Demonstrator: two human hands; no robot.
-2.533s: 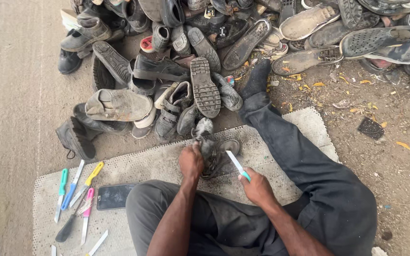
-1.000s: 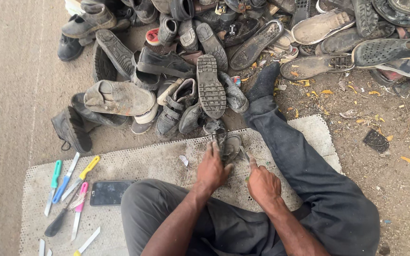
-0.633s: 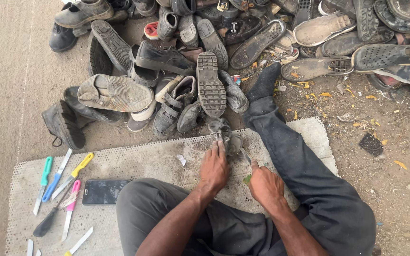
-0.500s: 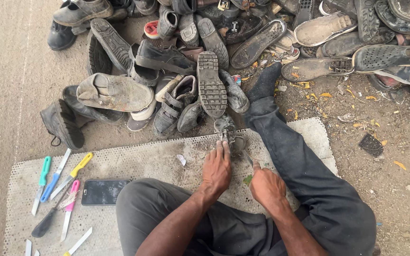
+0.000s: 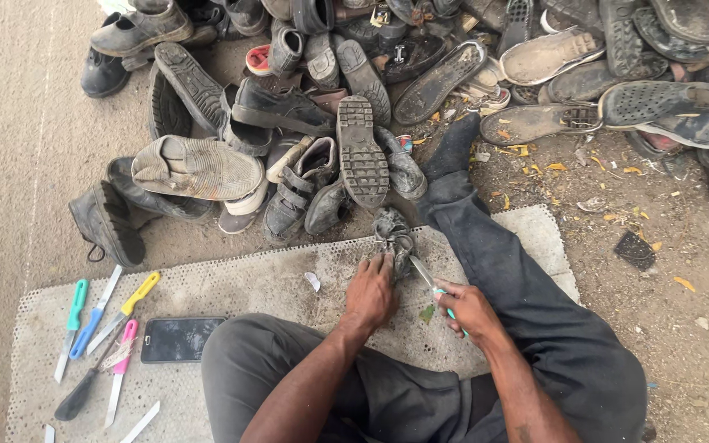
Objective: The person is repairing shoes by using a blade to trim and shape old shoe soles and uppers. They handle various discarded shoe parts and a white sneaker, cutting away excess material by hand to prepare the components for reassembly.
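Nearest the camera, the person sits on a pale grey perforated mat [image 5: 272, 283] spread on the ground, one knee in dark grey trousers bent close in and the other leg stretched out toward the far right. The left hand [image 5: 371, 295] presses down on a small, worn grey shoe [image 5: 393, 238] that lies on the mat just ahead of the bent knee, its fingers [image 5: 381, 264] curled over the shoe's near edge and holding it in place. The right hand [image 5: 471, 310] sits just to the right of it, fingers closed around the turquoise handle of a small knife [image 5: 428, 279] whose metal blade points up and left, its tip at or very near the shoe; whether it touches cannot be told. On the left part of the mat lies a black smartphone [image 5: 182, 338], face up, and beside it a loose row of knives with coloured handles [image 5: 100, 324], turquoise, blue, yellow, pink and black. Beyond the mat, a large heap of old, dusty shoes, boots and sandals [image 5: 354, 123] spreads across the bare ground, many turned sole up, with the stretched leg's dark sock reaching its near edge.
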